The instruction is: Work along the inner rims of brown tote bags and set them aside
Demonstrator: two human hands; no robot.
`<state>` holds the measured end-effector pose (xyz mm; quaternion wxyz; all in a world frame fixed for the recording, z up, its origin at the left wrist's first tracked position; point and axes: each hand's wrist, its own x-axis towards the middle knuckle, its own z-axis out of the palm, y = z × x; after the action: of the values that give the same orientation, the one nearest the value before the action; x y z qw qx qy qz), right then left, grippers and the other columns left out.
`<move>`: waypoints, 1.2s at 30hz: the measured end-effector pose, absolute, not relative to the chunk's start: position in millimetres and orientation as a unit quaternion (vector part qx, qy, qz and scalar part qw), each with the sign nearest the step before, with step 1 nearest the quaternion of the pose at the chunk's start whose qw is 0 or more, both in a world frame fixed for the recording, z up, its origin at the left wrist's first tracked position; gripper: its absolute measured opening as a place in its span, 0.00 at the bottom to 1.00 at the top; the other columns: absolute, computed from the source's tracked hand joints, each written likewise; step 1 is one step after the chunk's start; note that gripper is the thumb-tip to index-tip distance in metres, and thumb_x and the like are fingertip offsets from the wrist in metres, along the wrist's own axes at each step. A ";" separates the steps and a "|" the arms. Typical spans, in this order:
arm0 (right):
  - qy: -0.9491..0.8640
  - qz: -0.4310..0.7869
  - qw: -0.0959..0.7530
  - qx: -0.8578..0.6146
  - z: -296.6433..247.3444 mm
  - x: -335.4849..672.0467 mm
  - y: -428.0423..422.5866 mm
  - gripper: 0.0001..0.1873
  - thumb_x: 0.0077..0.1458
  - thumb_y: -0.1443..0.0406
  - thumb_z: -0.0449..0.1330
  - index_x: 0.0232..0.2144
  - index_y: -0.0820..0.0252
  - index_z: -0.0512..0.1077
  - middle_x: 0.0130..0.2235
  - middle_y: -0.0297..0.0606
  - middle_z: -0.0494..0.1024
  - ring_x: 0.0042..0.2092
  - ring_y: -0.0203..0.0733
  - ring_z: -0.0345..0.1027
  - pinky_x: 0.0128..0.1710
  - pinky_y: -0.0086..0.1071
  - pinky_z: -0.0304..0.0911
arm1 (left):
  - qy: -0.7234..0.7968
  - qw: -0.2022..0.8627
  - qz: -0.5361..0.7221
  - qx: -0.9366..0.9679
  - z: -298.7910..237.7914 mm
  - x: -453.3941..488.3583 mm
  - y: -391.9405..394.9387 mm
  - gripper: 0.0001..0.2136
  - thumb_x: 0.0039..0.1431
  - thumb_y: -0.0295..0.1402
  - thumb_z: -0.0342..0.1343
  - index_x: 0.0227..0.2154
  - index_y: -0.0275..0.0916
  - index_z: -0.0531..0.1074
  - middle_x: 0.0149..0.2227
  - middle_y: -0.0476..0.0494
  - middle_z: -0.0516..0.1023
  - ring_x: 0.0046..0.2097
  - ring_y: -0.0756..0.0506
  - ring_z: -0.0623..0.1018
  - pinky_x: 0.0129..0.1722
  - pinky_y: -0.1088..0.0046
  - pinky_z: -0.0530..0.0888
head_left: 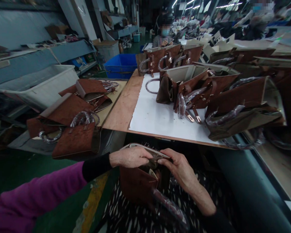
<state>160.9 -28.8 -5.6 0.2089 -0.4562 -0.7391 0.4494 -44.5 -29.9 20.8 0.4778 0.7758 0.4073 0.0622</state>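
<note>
A brown handbag (138,184) rests on my lap, its mouth facing up and its plastic-wrapped handle (171,207) hanging toward me. My left hand (132,157) lies over the bag's near rim, with thumb and fingers closed on the edge of the opening. On the other side, my right hand (178,163) pinches the pale-lined rim between thumb and fingers. The bag's inside is mostly dark and hidden by my hands.
Ahead is a table with a white sheet (147,110), bearing several brown handbags (196,87). More bags (72,110) are piled at the left. A blue bin (121,64) and a white tub (43,84) stand beyond. A masked person (161,40) sits at the far end.
</note>
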 end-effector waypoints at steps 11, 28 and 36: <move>-0.666 0.551 0.213 -0.455 -18.8 168.7 -22.1 0.12 0.55 0.58 0.52 0.31 0.60 0.70 0.29 0.32 0.70 0.33 0.38 0.62 0.34 0.30 0.57 | 0.590 0.292 0.101 0.746 15.5 -48.0 -51.2 0.07 0.54 0.29 0.52 0.23 0.36 0.72 0.24 0.48 0.72 0.28 0.50 0.68 0.29 0.76 0.61; -0.643 0.578 0.198 -0.463 -20.1 167.3 -15.1 0.17 0.54 0.56 0.52 0.40 0.61 0.71 0.32 0.34 0.73 0.35 0.41 0.65 0.34 0.30 0.59 | 0.610 0.303 0.222 0.698 7.9 -66.5 -45.7 0.05 0.49 0.23 0.49 0.21 0.35 0.66 0.27 0.49 0.71 0.31 0.50 0.69 0.32 0.75 0.63; -0.656 0.555 0.191 -0.475 -20.9 169.7 -17.0 0.19 0.54 0.54 0.51 0.39 0.60 0.71 0.30 0.34 0.72 0.34 0.40 0.63 0.33 0.30 0.58 | 0.635 0.330 0.251 0.651 0.4 -64.3 -36.3 0.04 0.43 0.24 0.51 0.17 0.35 0.66 0.27 0.49 0.73 0.30 0.50 0.69 0.30 0.76 0.61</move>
<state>169.7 -17.0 -20.9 0.1905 -0.4747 -0.6558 0.5552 -64.3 -36.3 0.4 0.3301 0.6515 0.6353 0.2510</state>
